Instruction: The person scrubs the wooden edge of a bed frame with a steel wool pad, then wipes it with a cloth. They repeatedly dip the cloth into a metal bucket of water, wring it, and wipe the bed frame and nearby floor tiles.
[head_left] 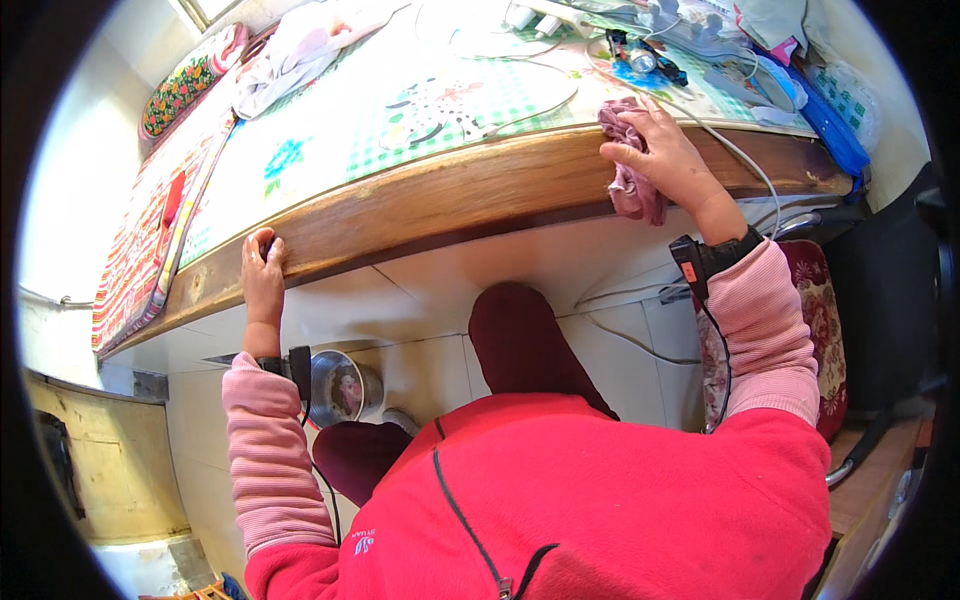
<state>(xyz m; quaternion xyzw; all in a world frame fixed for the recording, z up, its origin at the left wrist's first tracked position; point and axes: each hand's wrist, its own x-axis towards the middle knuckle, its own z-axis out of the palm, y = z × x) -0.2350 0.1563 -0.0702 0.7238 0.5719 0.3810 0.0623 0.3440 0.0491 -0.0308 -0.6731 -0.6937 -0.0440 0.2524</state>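
A crumpled dusty-pink cloth (pixel 636 190) hangs over the wooden front edge (pixel 430 190) of a wide table-like platform. My right hand (pixel 665 150) presses on this cloth, its thumb and fingers around the upper part. Further left, my left hand (pixel 263 278) rests against the same wooden edge. Its fingers curl slightly, the thumb stands apart, and I see nothing held in it. A green-and-white checked cover (pixel 350 140) with printed pictures lies on top of the platform.
Behind my right hand lie a headlamp (pixel 640 62) and white cables (pixel 735 150). A striped red cloth (pixel 150 240) covers the left end. On the tiled floor a metal basin (pixel 372 385) stands near my leg. To the right is a chair with a patterned cushion (pixel 815 300).
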